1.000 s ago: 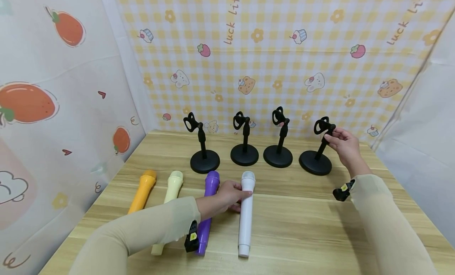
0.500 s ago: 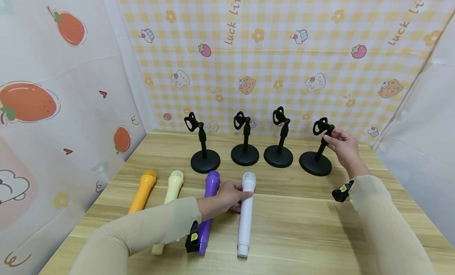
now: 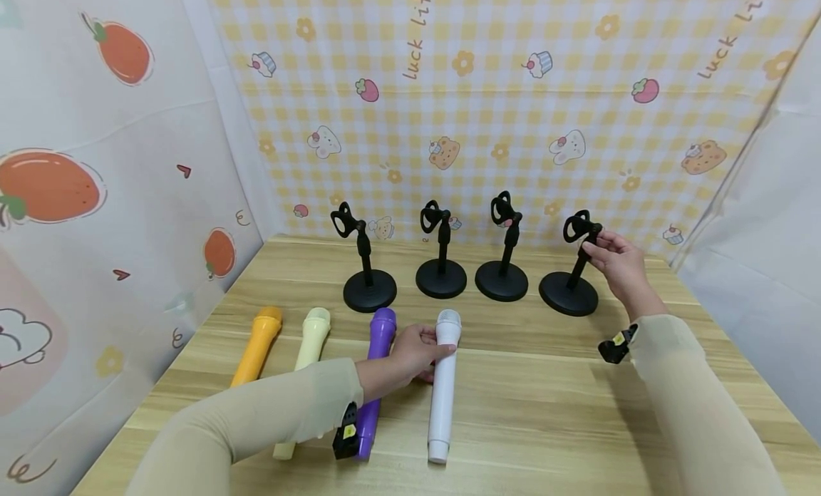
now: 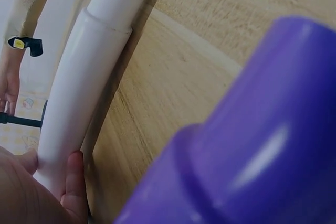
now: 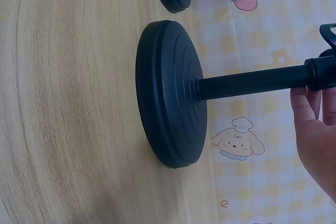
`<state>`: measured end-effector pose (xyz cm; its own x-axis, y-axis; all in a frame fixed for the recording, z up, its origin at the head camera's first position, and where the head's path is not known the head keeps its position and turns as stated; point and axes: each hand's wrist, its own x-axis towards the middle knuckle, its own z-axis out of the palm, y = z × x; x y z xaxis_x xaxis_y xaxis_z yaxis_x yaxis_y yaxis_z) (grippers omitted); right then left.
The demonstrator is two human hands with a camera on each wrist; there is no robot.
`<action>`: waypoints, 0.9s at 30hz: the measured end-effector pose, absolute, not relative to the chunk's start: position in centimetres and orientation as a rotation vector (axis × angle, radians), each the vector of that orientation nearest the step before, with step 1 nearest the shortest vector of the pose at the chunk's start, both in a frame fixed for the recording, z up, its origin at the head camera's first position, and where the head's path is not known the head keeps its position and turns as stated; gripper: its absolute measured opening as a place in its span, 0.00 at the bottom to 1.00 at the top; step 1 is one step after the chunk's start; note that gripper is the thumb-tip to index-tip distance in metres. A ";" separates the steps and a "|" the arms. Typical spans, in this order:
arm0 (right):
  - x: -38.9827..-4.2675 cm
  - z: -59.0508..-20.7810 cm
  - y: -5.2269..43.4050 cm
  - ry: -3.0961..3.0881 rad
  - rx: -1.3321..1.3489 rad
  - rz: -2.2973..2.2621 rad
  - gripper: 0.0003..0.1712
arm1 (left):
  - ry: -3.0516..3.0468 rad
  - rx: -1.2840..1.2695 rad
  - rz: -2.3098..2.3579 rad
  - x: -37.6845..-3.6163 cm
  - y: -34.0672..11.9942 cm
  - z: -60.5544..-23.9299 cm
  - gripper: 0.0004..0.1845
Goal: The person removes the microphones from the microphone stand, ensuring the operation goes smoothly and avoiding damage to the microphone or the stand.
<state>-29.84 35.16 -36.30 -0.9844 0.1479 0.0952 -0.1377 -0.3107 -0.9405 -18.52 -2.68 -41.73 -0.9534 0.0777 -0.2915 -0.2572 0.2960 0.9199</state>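
Observation:
My left hand (image 3: 410, 355) holds a white microphone (image 3: 442, 410) near its head, thumb on one side and fingers on the other. In the left wrist view the white microphone (image 4: 86, 80) lies along the wooden table, its handle end away from the hand. A purple microphone (image 3: 383, 331) lies just left of it, partly behind my left wrist. With thumb and fingers, my right hand (image 3: 621, 268) pinches the upper pole of the rightmost black microphone stand (image 3: 569, 295). That stand's round base (image 5: 170, 95) sits on the table, and its clip (image 3: 579, 226) has no microphone in it.
Three more black stands, a left one (image 3: 370, 291), a middle one (image 3: 441, 279) and another (image 3: 502, 281), stand along the back. An orange microphone (image 3: 259, 344) and a cream microphone (image 3: 312, 337) lie at the left, partly under my left sleeve. A checked cloth (image 3: 500, 111) hangs behind.

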 end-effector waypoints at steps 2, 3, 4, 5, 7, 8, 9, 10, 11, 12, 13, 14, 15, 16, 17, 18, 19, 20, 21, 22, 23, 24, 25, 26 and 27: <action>-29.8 -36.3 35.1 -1.723 -0.013 2.414 0.10 | 2.297 -0.159 1.720 -18.5 -2.7 -41.8 0.27; -29.8 -36.2 35.1 -1.721 -0.011 2.418 0.10 | 2.303 -0.161 1.723 -18.5 -2.7 -41.8 0.28; -29.8 -36.2 35.1 -1.721 -0.010 2.420 0.10 | 2.308 -0.162 1.726 -18.5 -2.7 -41.8 0.29; -29.8 -36.2 35.1 -1.723 -0.010 2.421 0.10 | 2.313 -0.162 1.728 -18.5 -2.6 -41.8 0.30; -29.8 -36.2 35.1 -1.724 -0.009 2.426 0.10 | 2.319 -0.160 1.730 -18.5 -2.7 -41.9 0.31; -29.8 -36.2 35.2 -1.723 -0.009 2.429 0.10 | 2.321 -0.159 1.729 -18.5 -2.7 -41.9 0.31; -29.7 -36.2 35.2 -1.723 -0.009 2.432 0.10 | 2.324 -0.156 1.726 -18.4 -2.7 -41.9 0.31; -29.7 -36.2 35.2 -1.724 -0.010 2.435 0.10 | 2.327 -0.151 1.724 -18.4 -2.7 -41.9 0.31; -29.7 -36.2 35.2 -1.724 -0.012 2.436 0.10 | 2.329 -0.148 1.721 -18.4 -2.7 -42.0 0.31; -29.7 -36.3 35.2 -1.720 -0.013 2.440 0.10 | 2.331 -0.144 1.719 -18.4 -2.7 -42.0 0.31; -29.7 -36.3 35.2 -1.718 -0.015 2.441 0.10 | 2.330 -0.141 1.717 -18.4 -2.7 -41.9 0.31; -29.7 -36.3 35.2 -1.713 -0.016 2.443 0.10 | 2.329 -0.140 1.716 -18.5 -2.7 -42.0 0.32; -29.7 -36.3 35.2 -1.710 -0.017 2.444 0.10 | 2.327 -0.138 1.716 -18.5 -2.7 -41.9 0.32; -29.7 -36.3 35.2 -1.704 -0.019 2.447 0.10 | 2.324 -0.138 1.718 -18.5 -2.7 -41.9 0.32; -29.7 -36.3 35.2 -1.697 -0.019 2.450 0.10 | 2.319 -0.140 1.721 -18.5 -2.7 -41.9 0.32; -29.7 -36.3 35.2 -1.693 -0.019 2.452 0.10 | 2.315 -0.138 1.724 -18.6 -2.7 -41.9 0.33; -29.7 -36.2 35.2 -1.693 -0.019 2.453 0.10 | 2.310 -0.143 1.728 -18.6 -2.7 -41.9 0.33; -29.6 -36.2 35.2 -1.696 -0.019 2.454 0.10 | 2.306 -0.146 1.732 -18.6 -2.7 -41.9 0.33; -29.6 -36.2 35.2 -1.698 -0.020 2.455 0.11 | 2.301 -0.151 1.735 -18.6 -2.7 -41.9 0.33; -29.6 -36.2 35.2 -1.700 -0.022 2.456 0.11 | 2.299 -0.155 1.736 -18.6 -2.7 -41.8 0.33; -29.6 -36.2 35.2 -1.706 -0.023 2.455 0.11 | 2.296 -0.161 1.736 -18.6 -2.6 -41.8 0.33; -29.6 -36.1 35.2 -1.713 -0.026 2.452 0.11 | 2.295 -0.165 1.735 -18.6 -2.6 -41.8 0.32; -29.6 -36.1 35.1 -1.716 -0.029 2.452 0.11 | 2.295 -0.171 1.734 -18.6 -2.6 -41.7 0.32; -29.6 -36.1 35.1 -1.717 -0.033 2.451 0.11 | 2.296 -0.171 1.733 -18.6 -2.6 -41.7 0.32; -29.6 -36.1 35.1 -1.715 -0.035 2.452 0.11 | 2.294 -0.175 1.734 -18.6 -2.6 -41.7 0.32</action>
